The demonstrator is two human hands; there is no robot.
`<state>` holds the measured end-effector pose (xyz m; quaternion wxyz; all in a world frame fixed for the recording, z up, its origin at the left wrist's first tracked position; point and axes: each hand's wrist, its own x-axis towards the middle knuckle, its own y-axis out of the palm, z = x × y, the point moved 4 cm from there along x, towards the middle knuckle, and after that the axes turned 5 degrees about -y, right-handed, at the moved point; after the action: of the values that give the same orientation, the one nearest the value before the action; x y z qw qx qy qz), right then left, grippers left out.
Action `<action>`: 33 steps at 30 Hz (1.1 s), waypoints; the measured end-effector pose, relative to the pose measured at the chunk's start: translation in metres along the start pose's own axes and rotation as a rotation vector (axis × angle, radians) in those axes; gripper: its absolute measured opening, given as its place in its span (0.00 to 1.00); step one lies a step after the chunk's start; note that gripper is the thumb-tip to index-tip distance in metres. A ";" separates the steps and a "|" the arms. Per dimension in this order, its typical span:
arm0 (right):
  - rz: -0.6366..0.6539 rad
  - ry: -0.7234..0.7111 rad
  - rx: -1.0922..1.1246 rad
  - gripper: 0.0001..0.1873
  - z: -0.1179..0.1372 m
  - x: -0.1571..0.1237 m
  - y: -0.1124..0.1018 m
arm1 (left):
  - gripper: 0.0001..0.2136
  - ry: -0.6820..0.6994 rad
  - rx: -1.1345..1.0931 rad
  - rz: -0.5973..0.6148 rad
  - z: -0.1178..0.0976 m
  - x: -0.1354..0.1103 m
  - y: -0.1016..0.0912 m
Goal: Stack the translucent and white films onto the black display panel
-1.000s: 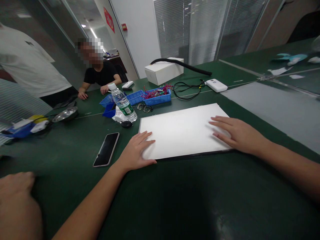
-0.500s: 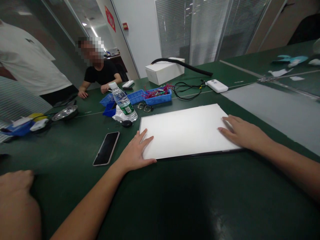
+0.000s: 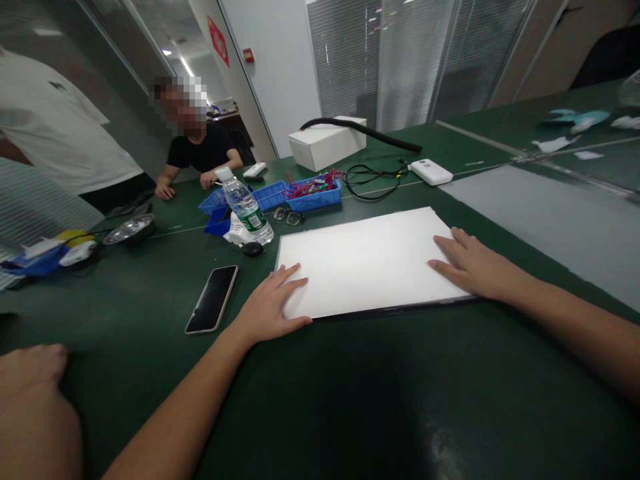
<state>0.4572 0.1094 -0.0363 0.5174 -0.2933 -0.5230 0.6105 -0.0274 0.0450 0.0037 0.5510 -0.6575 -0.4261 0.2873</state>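
A white flat panel (image 3: 365,260) with a dark underside edge lies on the green table (image 3: 350,400). My left hand (image 3: 267,307) rests flat on its near left corner, fingers stretched out. My right hand (image 3: 470,267) lies flat on its right edge, fingers spread. Neither hand holds anything. A black phone (image 3: 213,298) lies face up just left of my left hand.
Beyond the panel stand a water bottle (image 3: 247,208), glasses (image 3: 290,215), blue trays (image 3: 300,193) with coloured wires, a black cable (image 3: 373,177), a white device (image 3: 431,171) and a white box (image 3: 327,141). Another person's hand (image 3: 35,387) lies at near left. Two people are at far left.
My right hand has slid rightward along the panel to its right edge. My left hand has stayed on the near left corner.
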 end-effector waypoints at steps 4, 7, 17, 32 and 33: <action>0.021 0.094 0.039 0.50 0.004 0.002 -0.005 | 0.40 0.001 0.008 0.008 0.000 0.000 0.000; 0.011 0.159 0.080 0.50 0.006 0.003 -0.011 | 0.39 0.005 0.000 0.006 0.000 0.000 0.000; -0.095 0.384 0.433 0.38 -0.012 0.005 -0.033 | 0.39 0.010 -0.018 -0.005 0.003 0.000 0.000; -0.277 0.307 1.011 0.46 -0.014 0.004 -0.047 | 0.42 -0.011 -0.021 -0.011 0.010 -0.001 0.000; -0.284 0.278 0.998 0.45 -0.016 0.004 -0.045 | 0.42 -0.008 -0.024 -0.014 0.011 -0.001 0.000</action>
<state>0.4852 0.1151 0.0028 0.7359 -0.0163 -0.1304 0.6642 -0.0370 0.0491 0.0013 0.5436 -0.6599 -0.4360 0.2810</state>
